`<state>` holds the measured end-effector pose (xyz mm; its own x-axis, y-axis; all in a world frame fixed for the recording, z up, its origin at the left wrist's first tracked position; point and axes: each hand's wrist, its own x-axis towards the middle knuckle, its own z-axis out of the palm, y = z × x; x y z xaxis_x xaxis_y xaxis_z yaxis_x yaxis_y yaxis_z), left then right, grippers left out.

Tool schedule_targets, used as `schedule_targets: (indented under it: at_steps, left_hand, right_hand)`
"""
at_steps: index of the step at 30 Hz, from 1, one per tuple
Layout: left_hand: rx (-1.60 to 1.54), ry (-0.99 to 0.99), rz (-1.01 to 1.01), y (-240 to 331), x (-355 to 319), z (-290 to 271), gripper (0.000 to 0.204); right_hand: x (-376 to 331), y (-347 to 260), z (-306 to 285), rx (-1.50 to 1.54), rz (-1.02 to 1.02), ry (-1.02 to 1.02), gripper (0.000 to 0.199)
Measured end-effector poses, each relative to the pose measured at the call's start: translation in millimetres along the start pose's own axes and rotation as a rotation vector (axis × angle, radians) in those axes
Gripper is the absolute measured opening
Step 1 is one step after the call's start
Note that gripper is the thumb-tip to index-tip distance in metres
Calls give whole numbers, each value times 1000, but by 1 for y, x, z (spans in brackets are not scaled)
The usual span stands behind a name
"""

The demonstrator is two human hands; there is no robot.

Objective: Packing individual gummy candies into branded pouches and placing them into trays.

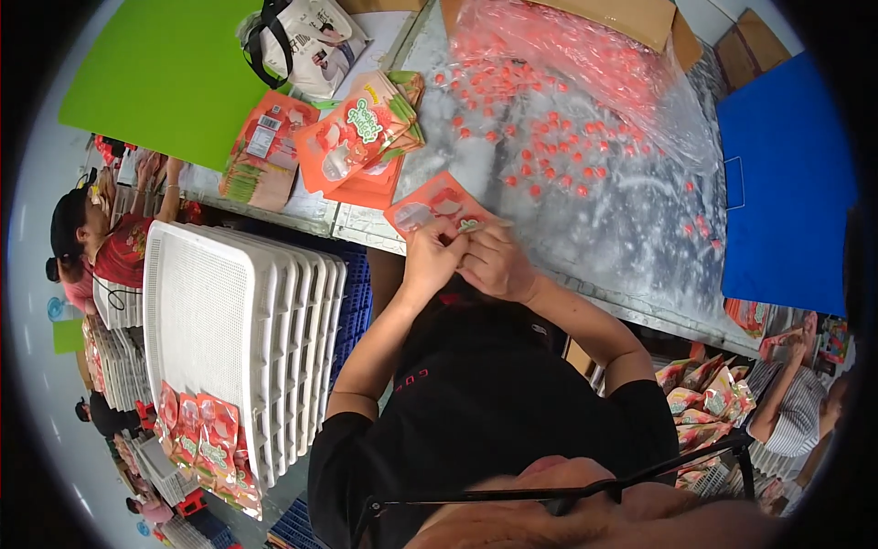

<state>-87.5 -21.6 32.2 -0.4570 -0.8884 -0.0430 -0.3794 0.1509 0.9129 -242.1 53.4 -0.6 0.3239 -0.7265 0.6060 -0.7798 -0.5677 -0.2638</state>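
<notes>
Here we are at the counter's [608, 247] near edge: left hand [433, 260] and right hand [498, 263] close together, fingers pinching the near edge of one red pouch [441, 199], printed side up. Just beyond, leftward, a fanned pile of pouches [352, 137]; over to the right, small red pieces [551, 172] lie scattered, and past them clear plastic [585, 73] drapes from a cardboard box [622, 22].
</notes>
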Motion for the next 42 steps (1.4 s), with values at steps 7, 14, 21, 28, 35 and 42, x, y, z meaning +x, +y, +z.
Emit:
schedule_targets:
  at_steps: [7, 14, 21, 28, 35, 42]
  left_hand:
    - [322, 18, 394, 33, -15, 9, 9]
    - [316, -602, 297, 47, 0, -44, 109]
    - [-8, -872, 71, 15, 0, -33, 104]
    - [-314, -723, -90, -9, -21, -34, 90]
    - [-288, -681, -128, -10, -33, -34, 90]
    - [-351, -672, -147, -12, -33, -29, 88]
  right_hand:
    - [7, 2, -2, 388, 193, -286, 37]
    - [25, 4, -55, 557, 178, -585, 36]
    - [15, 10, -64, 906, 171, -406, 42]
    - [-15, 169, -46, 390, 679, -59, 53]
    - [-36, 226, -33, 130, 795, 11, 39]
    - [-39, 240, -30, 8, 856, 4, 36]
